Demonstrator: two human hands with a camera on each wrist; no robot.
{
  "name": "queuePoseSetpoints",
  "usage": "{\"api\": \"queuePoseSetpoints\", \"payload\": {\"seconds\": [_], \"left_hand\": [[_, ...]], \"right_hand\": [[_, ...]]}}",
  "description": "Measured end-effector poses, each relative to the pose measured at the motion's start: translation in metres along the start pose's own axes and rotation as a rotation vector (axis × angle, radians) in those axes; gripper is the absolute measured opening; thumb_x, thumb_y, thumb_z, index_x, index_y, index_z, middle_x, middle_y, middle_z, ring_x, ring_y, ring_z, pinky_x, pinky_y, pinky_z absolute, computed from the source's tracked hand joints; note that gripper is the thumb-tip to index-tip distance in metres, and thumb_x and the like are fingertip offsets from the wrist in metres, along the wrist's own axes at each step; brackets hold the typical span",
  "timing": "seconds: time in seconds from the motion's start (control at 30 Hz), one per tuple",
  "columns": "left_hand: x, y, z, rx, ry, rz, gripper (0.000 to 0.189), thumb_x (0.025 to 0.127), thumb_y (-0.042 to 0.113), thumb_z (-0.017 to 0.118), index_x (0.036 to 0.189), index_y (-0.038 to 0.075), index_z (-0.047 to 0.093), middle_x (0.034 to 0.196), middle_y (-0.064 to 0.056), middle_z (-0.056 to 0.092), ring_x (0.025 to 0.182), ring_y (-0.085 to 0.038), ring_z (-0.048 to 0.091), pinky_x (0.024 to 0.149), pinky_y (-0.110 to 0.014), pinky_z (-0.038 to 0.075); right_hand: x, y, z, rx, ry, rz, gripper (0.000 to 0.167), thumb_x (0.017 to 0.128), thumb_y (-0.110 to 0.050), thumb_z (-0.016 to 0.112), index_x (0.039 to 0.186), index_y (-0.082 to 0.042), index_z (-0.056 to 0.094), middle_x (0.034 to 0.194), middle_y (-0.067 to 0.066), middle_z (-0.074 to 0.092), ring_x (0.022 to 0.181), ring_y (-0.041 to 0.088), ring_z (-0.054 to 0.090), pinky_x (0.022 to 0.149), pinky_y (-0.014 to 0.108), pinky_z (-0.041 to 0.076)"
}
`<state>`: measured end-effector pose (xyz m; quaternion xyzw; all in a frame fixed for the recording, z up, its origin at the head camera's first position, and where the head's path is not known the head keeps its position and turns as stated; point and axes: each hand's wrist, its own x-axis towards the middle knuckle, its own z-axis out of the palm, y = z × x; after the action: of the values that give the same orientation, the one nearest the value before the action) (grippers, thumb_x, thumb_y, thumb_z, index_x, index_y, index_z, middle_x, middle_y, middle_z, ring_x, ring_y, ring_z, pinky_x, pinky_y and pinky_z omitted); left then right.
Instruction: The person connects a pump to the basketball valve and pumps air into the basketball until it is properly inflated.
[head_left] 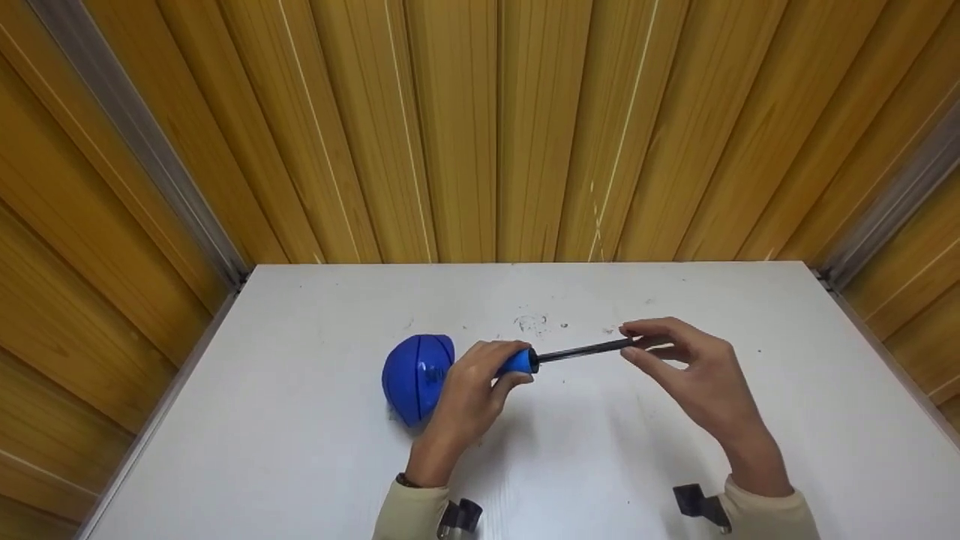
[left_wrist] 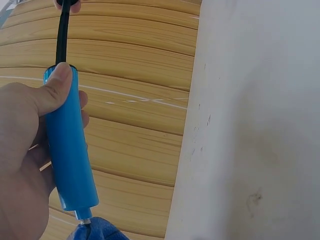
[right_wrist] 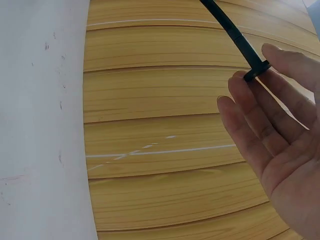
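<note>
My left hand [head_left: 469, 386] grips the blue barrel of a hand ball pump [left_wrist: 74, 155], thumb near the barrel's top in the left wrist view. A thin black rod [head_left: 577, 352] extends from the barrel toward the right. At its far end, my right hand [head_left: 709, 371] pinches the small black handle [right_wrist: 257, 71] between thumb and fingertips, the other fingers spread loosely. A blue ball [head_left: 411, 382] with dark seams, its shape caved in on one side, lies left of my left hand. In the left wrist view the pump's metal-tipped nozzle [left_wrist: 84, 215] meets the ball.
A white table [head_left: 300, 465] with scattered dark marks lies beneath both hands. Wood-patterned panels [head_left: 495, 135] rise behind it and at both sides, with grey metal posts at the corners. Black wrist mounts [head_left: 697, 501] stick out from the sleeves.
</note>
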<state>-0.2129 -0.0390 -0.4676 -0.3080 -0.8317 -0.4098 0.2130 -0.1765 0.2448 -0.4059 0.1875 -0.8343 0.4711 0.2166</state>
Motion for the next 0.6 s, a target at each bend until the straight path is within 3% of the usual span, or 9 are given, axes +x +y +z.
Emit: {"api": "queuePoseSetpoints", "payload": {"seconds": [0.3,0.5,0.6], "left_hand": [[0.001,0.01,0.003,0.009,0.003,0.006,0.034,0.097,0.016,0.078,0.129,0.005,0.072,0.12,-0.004,0.076,0.113,-0.02,0.069,0.1,-0.032,0.056],[0.001,0.013,0.009,0.016,0.007,0.045,0.032,0.097,0.014,0.078,0.126,0.003,0.073,0.119,-0.006,0.077,0.11,-0.022,0.07,0.099,-0.033,0.057],[0.001,0.013,0.009,0.011,0.008,0.06,0.032,0.097,0.015,0.078,0.127,0.003,0.073,0.12,-0.006,0.077,0.111,-0.022,0.07,0.099,-0.034,0.057]], "right_hand": [[0.004,0.003,0.025,0.131,-0.05,-0.004,0.028,0.084,0.009,0.084,0.107,-0.007,0.08,0.108,0.006,0.079,0.093,0.015,0.076,0.08,0.023,0.06],[0.003,0.005,0.054,0.173,-0.091,-0.058,0.026,0.085,0.004,0.085,0.107,-0.008,0.08,0.105,0.003,0.078,0.094,0.018,0.076,0.081,0.027,0.062],[0.001,0.005,0.063,0.185,-0.102,-0.047,0.025,0.087,0.0,0.085,0.11,-0.008,0.079,0.106,0.002,0.077,0.095,0.02,0.076,0.081,0.028,0.062]]}}
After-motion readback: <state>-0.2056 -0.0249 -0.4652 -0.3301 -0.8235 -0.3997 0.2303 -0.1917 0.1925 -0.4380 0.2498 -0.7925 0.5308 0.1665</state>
